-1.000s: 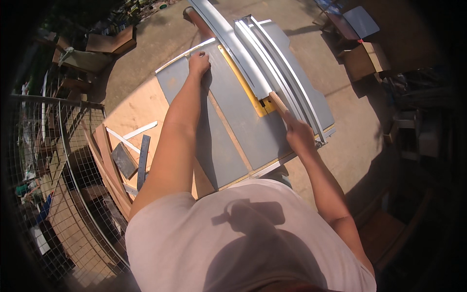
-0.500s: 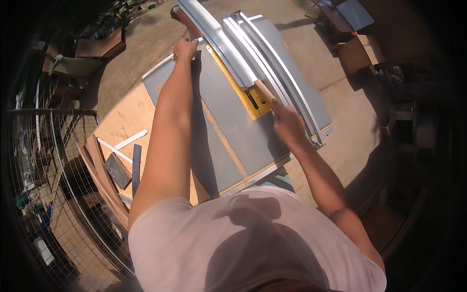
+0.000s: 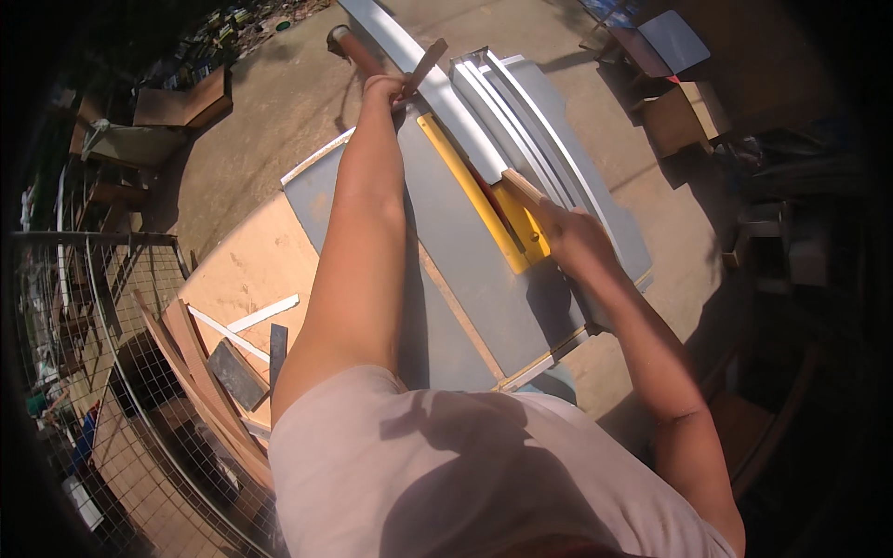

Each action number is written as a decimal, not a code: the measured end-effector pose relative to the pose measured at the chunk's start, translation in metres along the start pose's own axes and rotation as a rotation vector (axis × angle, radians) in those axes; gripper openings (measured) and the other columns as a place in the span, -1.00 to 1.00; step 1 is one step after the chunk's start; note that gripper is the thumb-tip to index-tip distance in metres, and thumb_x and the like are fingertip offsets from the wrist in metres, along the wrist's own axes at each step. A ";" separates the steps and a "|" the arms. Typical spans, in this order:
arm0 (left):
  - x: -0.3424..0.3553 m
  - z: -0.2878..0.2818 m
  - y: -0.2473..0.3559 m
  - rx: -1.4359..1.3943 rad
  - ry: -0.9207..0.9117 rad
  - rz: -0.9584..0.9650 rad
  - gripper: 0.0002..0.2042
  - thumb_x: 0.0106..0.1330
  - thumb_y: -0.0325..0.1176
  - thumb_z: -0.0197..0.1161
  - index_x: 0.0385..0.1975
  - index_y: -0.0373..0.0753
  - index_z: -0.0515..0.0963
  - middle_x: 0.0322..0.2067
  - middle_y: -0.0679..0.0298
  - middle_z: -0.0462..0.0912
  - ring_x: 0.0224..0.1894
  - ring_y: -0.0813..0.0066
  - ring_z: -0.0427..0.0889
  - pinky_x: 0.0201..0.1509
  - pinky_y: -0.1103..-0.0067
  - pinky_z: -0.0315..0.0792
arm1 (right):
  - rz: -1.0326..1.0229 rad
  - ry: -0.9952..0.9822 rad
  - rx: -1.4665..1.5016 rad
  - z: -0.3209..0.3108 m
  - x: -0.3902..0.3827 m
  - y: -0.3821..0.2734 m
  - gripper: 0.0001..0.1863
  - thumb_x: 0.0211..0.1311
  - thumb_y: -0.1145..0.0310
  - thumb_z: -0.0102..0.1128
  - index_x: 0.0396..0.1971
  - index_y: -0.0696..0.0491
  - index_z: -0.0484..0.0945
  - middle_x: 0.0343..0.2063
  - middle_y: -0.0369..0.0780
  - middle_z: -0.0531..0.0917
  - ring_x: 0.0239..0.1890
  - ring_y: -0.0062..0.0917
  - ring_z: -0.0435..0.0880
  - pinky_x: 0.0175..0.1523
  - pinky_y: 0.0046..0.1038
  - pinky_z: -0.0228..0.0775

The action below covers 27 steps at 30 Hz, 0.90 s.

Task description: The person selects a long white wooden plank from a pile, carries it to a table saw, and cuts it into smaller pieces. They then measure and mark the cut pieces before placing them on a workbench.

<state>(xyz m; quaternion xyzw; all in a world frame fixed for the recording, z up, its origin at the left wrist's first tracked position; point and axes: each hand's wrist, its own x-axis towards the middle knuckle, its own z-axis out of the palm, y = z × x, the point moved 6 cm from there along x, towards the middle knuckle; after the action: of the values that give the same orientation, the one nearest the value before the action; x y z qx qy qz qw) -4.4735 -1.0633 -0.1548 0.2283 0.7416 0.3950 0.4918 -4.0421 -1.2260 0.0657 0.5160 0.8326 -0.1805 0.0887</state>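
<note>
At the far side of a grey-topped table saw [image 3: 456, 237], my left hand [image 3: 386, 90] is closed around a short, narrow dark strip of wood [image 3: 428, 65] that sticks up and to the right. My right hand [image 3: 581, 240] grips a wooden stick [image 3: 524, 189]. The stick's far end meets the near end of a long white piece [image 3: 437, 88], which reaches away past the table. Beside it lies the yellow insert [image 3: 456, 177] with its dark slot; I cannot make out the blade. A rail-like metal fence [image 3: 549, 149] runs along the right.
To the left, a light wooden board [image 3: 251, 246] bears white strips [image 3: 265, 313] and a dark block [image 3: 238, 374]. Long wooden strips [image 3: 200, 372] lean by a wire mesh fence [image 3: 102, 316]. Wooden boxes [image 3: 684, 116] stand at the far right. A reddish-brown piece [image 3: 358, 51] shows beyond my left hand.
The view has shifted. The white piece and the stick behind it have moved away from me along the yellow insert, baring more slot. The dark strip in my left hand now points up and right.
</note>
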 end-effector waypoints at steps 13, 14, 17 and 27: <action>-0.007 -0.019 0.005 0.625 -0.048 0.369 -0.71 0.28 -0.27 0.12 -0.08 -0.20 0.61 -0.17 0.05 0.66 -0.17 0.25 0.62 -0.08 0.33 0.45 | -0.032 0.006 0.077 -0.007 0.003 0.000 -0.57 0.38 0.36 -0.04 0.23 -0.12 0.49 -0.22 0.04 0.67 -0.12 -0.13 0.68 -0.02 -0.17 0.49; -0.007 -0.035 0.006 0.559 0.025 0.414 -0.71 0.27 -0.26 0.13 -0.08 -0.21 0.60 -0.16 0.03 0.66 -0.15 0.24 0.64 -0.07 0.32 0.46 | -0.039 0.012 0.069 -0.008 0.004 -0.001 -0.58 0.40 0.33 -0.06 0.22 -0.11 0.49 -0.22 0.04 0.67 -0.11 -0.12 0.67 0.00 -0.15 0.48; -0.037 -0.096 0.006 0.573 0.259 0.627 -0.71 0.26 -0.27 0.17 -0.07 -0.21 0.59 -0.14 0.03 0.67 -0.13 0.23 0.66 -0.05 0.31 0.48 | -0.021 -0.004 0.063 -0.011 0.002 -0.005 -0.58 0.39 0.31 -0.07 0.21 -0.09 0.49 -0.18 0.04 0.67 -0.07 -0.11 0.66 0.04 -0.16 0.46; -0.322 -0.211 -0.030 0.310 0.324 0.560 -0.73 0.24 -0.50 0.23 -0.06 -0.10 0.59 -0.40 0.28 0.70 -0.33 0.54 0.65 -0.16 0.59 0.49 | -0.138 0.047 0.151 -0.015 -0.003 -0.012 -0.56 0.29 0.40 -0.02 0.17 -0.02 0.53 -0.07 0.03 0.65 -0.01 -0.10 0.65 0.08 -0.23 0.45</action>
<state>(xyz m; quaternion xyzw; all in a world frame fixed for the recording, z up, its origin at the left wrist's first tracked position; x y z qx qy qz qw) -4.5314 -1.3913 0.0414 0.4290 0.7696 0.4284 0.2000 -4.0506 -1.2271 0.0829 0.4666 0.8522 -0.2361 0.0173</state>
